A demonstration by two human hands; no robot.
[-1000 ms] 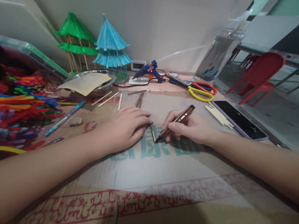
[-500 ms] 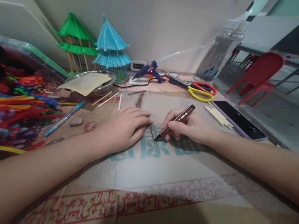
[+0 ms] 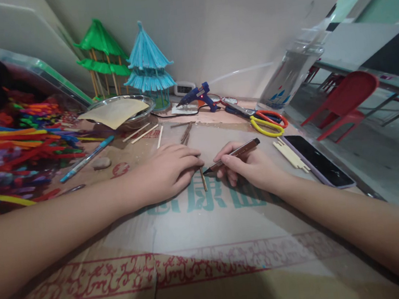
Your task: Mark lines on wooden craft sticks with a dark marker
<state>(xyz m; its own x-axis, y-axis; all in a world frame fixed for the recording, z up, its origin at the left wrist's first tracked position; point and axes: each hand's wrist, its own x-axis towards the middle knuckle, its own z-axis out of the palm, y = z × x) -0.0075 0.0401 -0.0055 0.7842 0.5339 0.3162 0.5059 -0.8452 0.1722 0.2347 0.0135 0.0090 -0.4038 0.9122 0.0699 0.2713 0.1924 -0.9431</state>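
My left hand (image 3: 173, 172) lies palm down on the printed cardboard (image 3: 180, 229), fingers together. Its fingertips press the far end of a thin wooden stick (image 3: 204, 180), partly coloured brown, which points toward me. In my right hand (image 3: 241, 164) is a brown marker pen (image 3: 239, 151), gripped between thumb and fingers with its dark tip touching or very near the stick's right side. Beyond my left hand lie several brown-coloured sticks (image 3: 186, 134) and a few pale sticks (image 3: 144, 133).
Colourful pipe cleaners (image 3: 7, 158) pile up at left, near a blue pen (image 3: 86, 158). Behind stand green (image 3: 101, 45) and blue (image 3: 146, 54) model pavilions, a bowl (image 3: 148, 102) and a glue gun (image 3: 198, 96). Scissors (image 3: 269, 124), pale sticks (image 3: 291, 155) and a phone (image 3: 319, 161) lie right.
The marker's tip has moved from the stick's near end up along it, away from me. My right hand shifted slightly with it; my left hand stays in place.
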